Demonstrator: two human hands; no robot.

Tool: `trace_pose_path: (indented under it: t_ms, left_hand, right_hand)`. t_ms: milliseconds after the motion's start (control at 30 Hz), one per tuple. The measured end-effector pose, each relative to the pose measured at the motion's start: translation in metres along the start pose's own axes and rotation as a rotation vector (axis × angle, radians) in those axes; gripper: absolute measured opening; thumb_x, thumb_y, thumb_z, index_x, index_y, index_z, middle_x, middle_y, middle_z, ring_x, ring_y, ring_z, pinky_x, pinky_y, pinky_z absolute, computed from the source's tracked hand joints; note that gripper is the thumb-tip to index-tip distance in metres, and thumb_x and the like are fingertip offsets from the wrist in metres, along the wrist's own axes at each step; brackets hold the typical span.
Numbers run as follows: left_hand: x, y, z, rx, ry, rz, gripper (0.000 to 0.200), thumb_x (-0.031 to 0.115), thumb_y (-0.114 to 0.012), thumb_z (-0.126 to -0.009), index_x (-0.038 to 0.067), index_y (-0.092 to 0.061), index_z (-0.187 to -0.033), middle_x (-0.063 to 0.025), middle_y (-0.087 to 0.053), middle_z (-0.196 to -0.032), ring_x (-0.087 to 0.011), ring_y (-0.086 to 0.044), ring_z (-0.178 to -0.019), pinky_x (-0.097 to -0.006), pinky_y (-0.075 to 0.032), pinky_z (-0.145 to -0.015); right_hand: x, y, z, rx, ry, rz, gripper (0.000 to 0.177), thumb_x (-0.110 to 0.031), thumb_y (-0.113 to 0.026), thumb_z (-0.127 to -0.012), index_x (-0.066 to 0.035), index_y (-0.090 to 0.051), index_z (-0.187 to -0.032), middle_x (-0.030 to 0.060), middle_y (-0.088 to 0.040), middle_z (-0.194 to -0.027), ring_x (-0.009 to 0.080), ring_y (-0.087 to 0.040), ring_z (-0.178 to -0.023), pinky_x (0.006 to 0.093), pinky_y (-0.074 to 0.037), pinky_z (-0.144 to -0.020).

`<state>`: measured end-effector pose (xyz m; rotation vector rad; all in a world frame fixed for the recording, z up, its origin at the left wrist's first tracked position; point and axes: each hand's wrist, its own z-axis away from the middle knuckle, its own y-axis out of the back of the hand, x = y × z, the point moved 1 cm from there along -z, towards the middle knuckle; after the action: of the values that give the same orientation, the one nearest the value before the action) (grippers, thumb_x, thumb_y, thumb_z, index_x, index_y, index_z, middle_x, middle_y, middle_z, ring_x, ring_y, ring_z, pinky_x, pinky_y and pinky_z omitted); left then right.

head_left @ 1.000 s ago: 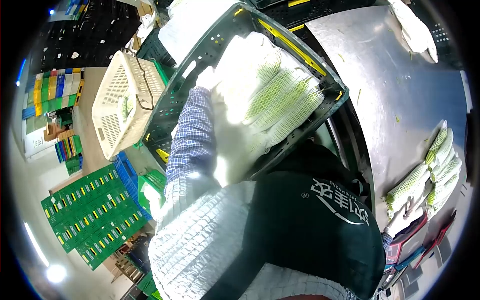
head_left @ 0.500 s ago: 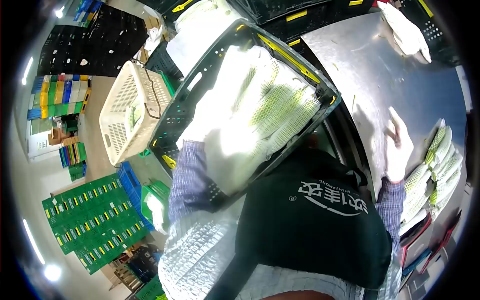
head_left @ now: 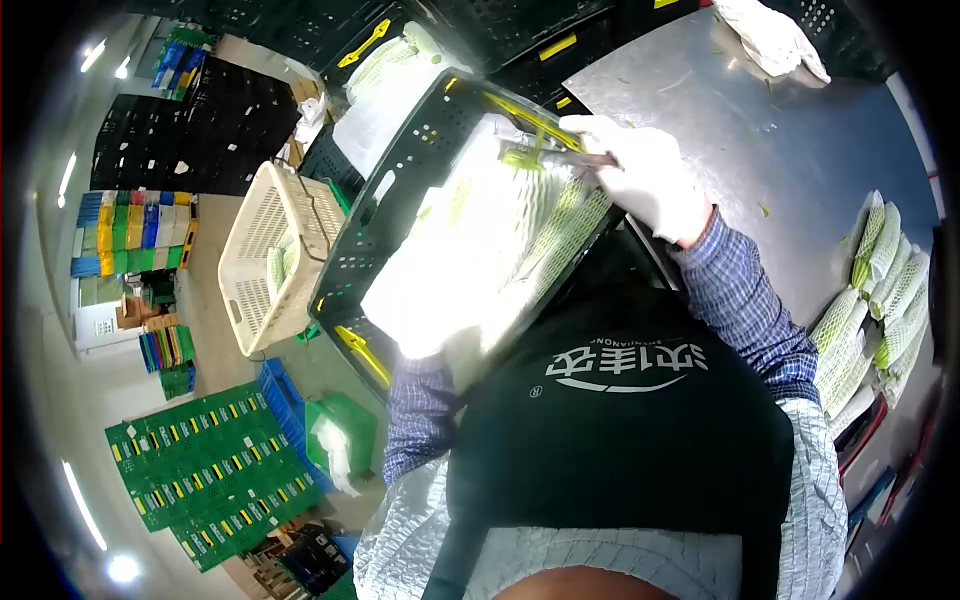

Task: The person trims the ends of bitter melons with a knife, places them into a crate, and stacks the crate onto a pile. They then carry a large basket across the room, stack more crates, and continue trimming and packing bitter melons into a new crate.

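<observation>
Long pale-green vegetables in white foam-net sleeves lie in a black crate in front of me. My right hand, in a white glove, is closed around a small grey metal tool; its exact kind does not show. The tool's end points left, at the green tip of one vegetable near the crate's far right side. My left hand, also gloved, is low on the left of the crate against the sleeved vegetables. Glare washes out its fingers.
A metal table stands to the right, with more sleeved vegetables and a white cloth-like item on it. A cream basket sits left of the crate. Green crates and black crates are stacked farther left.
My right hand has moved from over the metal table leftward to the crate and now holds the grey tool there. My left hand stays in the crate. The view has shifted slightly.
</observation>
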<state>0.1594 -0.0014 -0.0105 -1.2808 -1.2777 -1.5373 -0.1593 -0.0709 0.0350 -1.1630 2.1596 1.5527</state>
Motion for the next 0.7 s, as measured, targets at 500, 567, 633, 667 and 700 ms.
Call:
trace_pose_path:
  t_ms: [500, 567, 633, 667, 700]
  left_hand:
    - [0.089, -0.058, -0.02, -0.195, 0.032, -0.023, 0.059, 0.023, -0.073, -0.084, -0.005, -0.053, -0.132, -0.0184, -0.057, -0.133, -0.0243, -0.057, -0.119, -0.0351, -0.048, -0.098]
    - [0.088, -0.064, -0.017, -0.18, 0.024, 0.005, 0.058, 0.023, -0.072, -0.085, -0.004, -0.053, -0.132, -0.0182, -0.056, -0.133, -0.0246, -0.056, -0.119, -0.0352, -0.048, -0.098]
    - [0.08, -0.067, -0.016, -0.157, 0.02, 0.046, 0.058, 0.022, -0.072, -0.085, -0.004, -0.052, -0.133, -0.018, -0.056, -0.133, -0.0248, -0.056, -0.119, -0.0353, -0.048, -0.099]
    - [0.078, -0.066, -0.015, -0.145, 0.014, 0.061, 0.058, 0.022, -0.071, -0.086, -0.004, -0.052, -0.133, -0.0179, -0.056, -0.134, -0.0249, -0.056, -0.12, -0.0354, -0.047, -0.099]
    - [0.075, -0.066, -0.015, -0.134, 0.013, 0.071, 0.057, 0.022, -0.071, -0.086, -0.003, -0.051, -0.134, -0.0178, -0.056, -0.134, -0.0251, -0.056, -0.12, -0.0355, -0.047, -0.099]
  right_hand:
    - [-0.069, 0.017, 0.008, 0.379, 0.376, 0.108, 0.015, -0.013, -0.073, -0.072, -0.011, -0.067, -0.085, 0.0068, -0.069, -0.088, 0.0199, -0.063, -0.059, 0.0311, -0.049, -0.053]
    - [-0.074, -0.002, 0.023, 0.184, 0.505, -0.07, 0.016, -0.013, -0.071, -0.071, -0.016, -0.066, -0.086, 0.003, -0.063, -0.076, 0.0194, -0.057, -0.054, 0.0319, -0.046, -0.05]
    - [-0.088, -0.028, 0.045, 0.096, 0.635, -0.125, 0.019, -0.015, -0.064, -0.077, -0.016, -0.068, -0.095, 0.0004, -0.066, -0.084, 0.018, -0.06, -0.059, 0.0309, -0.048, -0.051]
    - [-0.094, -0.032, 0.046, 0.085, 0.644, -0.107, 0.02, -0.015, -0.062, -0.079, -0.016, -0.069, -0.097, 0.0005, -0.067, -0.087, 0.0174, -0.061, -0.061, 0.0305, -0.049, -0.052]
    - [-0.101, -0.034, 0.045, 0.075, 0.652, -0.089, 0.021, -0.015, -0.06, -0.081, -0.016, -0.07, -0.099, 0.0007, -0.068, -0.089, 0.0169, -0.062, -0.063, 0.0301, -0.05, -0.053]
